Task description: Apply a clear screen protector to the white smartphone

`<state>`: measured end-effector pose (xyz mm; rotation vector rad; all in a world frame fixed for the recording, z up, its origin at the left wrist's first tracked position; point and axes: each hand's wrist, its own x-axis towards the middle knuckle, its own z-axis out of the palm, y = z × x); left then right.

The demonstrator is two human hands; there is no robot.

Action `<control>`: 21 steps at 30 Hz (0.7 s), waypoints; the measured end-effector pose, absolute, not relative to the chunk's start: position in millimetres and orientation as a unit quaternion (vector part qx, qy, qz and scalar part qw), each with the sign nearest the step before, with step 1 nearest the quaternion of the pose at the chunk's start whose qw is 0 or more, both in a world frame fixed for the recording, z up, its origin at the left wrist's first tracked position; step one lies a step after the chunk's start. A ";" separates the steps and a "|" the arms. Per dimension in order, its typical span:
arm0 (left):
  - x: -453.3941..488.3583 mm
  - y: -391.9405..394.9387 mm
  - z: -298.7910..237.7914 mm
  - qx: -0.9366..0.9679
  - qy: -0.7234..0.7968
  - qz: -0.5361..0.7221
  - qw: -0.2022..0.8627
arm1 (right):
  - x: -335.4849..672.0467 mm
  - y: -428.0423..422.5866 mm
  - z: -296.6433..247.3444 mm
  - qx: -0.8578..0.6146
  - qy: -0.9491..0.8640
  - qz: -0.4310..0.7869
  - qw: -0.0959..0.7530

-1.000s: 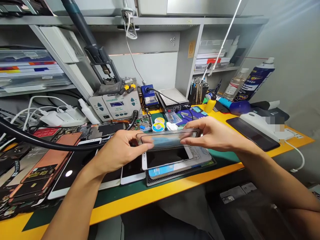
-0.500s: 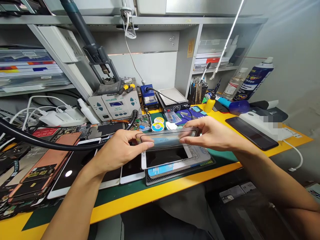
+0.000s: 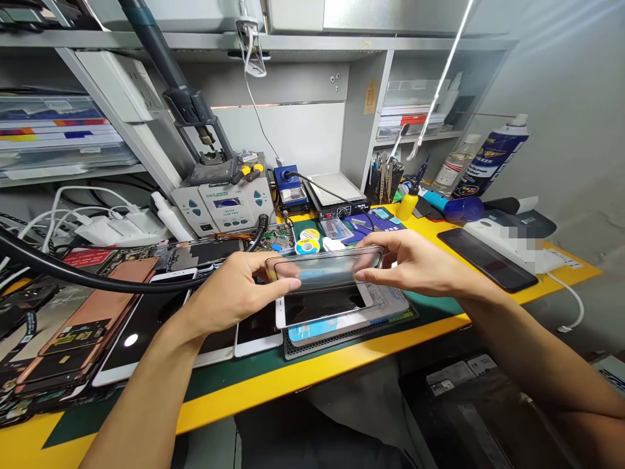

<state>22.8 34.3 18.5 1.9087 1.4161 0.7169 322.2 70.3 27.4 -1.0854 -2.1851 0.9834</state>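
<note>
Holding a clear curved glass pane by its short edges, left hand and right hand both pinching it, at 12 o'clock just above a white-framed phone. Looks like a lining-up step; a steady, level lowering seems called for.

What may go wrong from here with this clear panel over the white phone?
The clear panel is held only by its edges between the left hand and right hand, so it might slip onto the white-framed phone just below. The black hose beside the left hand might also snag it.
</note>
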 end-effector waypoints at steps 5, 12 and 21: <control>22.8 33.4 19.9 0.743 0.522 0.275 0.317 | 322.0 69.4 28.3 -0.397 -0.807 0.362 0.245; 22.9 33.2 19.2 0.733 0.531 0.280 0.319 | 323.9 69.1 22.8 -0.394 -0.768 0.424 0.274; 17.7 29.1 24.5 0.736 0.533 0.279 0.311 | 323.8 60.2 8.7 -0.381 -0.719 0.467 0.347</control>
